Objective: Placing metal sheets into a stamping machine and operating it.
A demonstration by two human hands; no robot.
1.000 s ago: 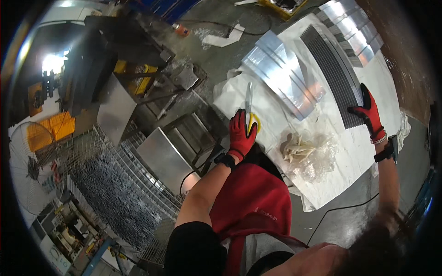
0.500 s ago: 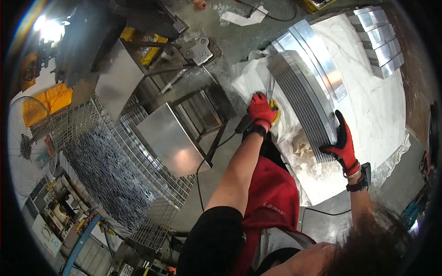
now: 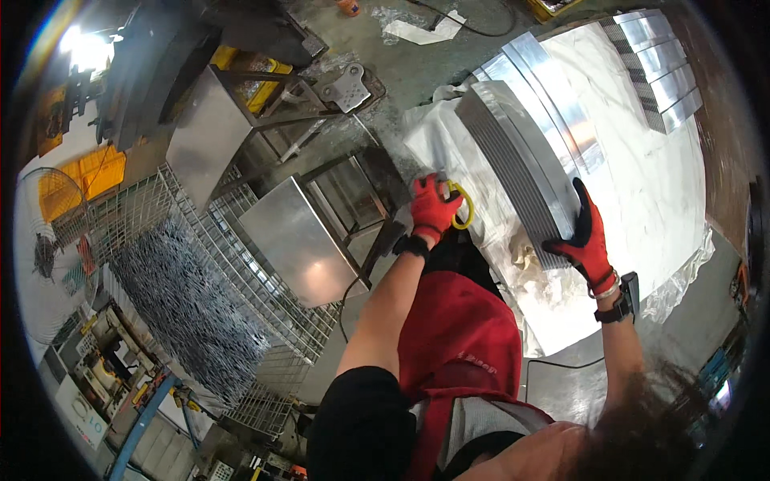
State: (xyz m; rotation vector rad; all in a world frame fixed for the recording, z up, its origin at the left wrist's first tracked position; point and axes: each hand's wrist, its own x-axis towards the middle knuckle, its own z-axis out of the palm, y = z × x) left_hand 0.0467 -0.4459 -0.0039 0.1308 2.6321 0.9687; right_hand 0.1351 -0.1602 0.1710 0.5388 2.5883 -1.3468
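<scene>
Head-worn fisheye: looks down from above and behind the gloved fingers [image 3: 585, 207], wide enough to include both forearms [image 3: 383, 313].

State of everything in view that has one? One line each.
Left hand: closed on scissors
Scissors: held at yellow handle; blades blurred, open or shut unclear
Right hand: spread, against stack's near end
Stack: ribbed metal pieces, layered together
White cover: wrinkled
Wire basket: loaded with small grey pieces
Fan: spinning or not unclear
</scene>
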